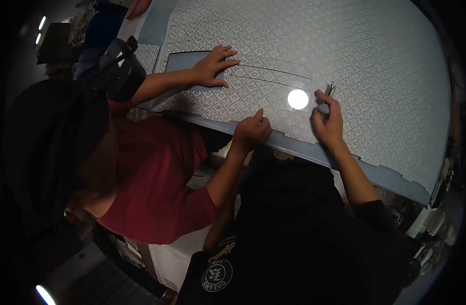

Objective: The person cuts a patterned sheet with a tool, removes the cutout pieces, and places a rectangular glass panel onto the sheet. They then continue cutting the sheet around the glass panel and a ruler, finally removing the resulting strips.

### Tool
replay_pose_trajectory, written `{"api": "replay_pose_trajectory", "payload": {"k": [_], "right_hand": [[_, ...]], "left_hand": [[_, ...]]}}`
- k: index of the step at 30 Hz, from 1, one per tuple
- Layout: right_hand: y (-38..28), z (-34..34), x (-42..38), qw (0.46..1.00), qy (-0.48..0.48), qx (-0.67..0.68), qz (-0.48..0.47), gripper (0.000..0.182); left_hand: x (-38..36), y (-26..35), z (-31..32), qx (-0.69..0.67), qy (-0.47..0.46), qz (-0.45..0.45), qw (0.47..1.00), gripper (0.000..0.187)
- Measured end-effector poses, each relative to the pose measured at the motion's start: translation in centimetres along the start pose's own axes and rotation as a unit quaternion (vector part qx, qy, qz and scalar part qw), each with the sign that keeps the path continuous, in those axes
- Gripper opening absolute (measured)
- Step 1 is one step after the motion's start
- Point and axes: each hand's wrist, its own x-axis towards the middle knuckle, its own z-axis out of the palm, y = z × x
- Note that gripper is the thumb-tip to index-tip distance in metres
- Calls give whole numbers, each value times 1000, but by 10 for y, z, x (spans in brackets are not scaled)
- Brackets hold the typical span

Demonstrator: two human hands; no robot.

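My right hand (329,119) rests on the patterned table cover near its front edge, with thumb and fingers curled round a small grey rounded object (323,108). A slim shiny metal piece (332,90) shows just beyond the knuckles; I cannot tell whether it is part of the same tool. To the left of this hand lies a clear sheet (288,81) with dark edge lines and a bright lamp reflection on it. My left hand is not in view; its forearm (220,231) passes out of sight behind a co-worker's arm.
A co-worker in a red shirt (156,178) and dark cap stands at my left. One of their hands (212,66) lies spread over a blue-grey panel (182,62); their other hand (251,131) is loosely closed at the table edge (304,150). Assorted items (436,223) sit low at right.
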Motion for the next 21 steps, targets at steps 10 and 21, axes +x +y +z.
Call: {"api": "replay_pose_trajectory", "payload": {"k": [10, 21], "right_hand": [[-7, 15, -18, 996, 38, -75, 41, 49], [-2, 18, -18, 994, 47, -93, 26, 48]], "left_hand": [[30, -2, -48, 128, 211, 248, 937, 9], [35, -51, -61, 107, 236, 170, 951, 12]]}}
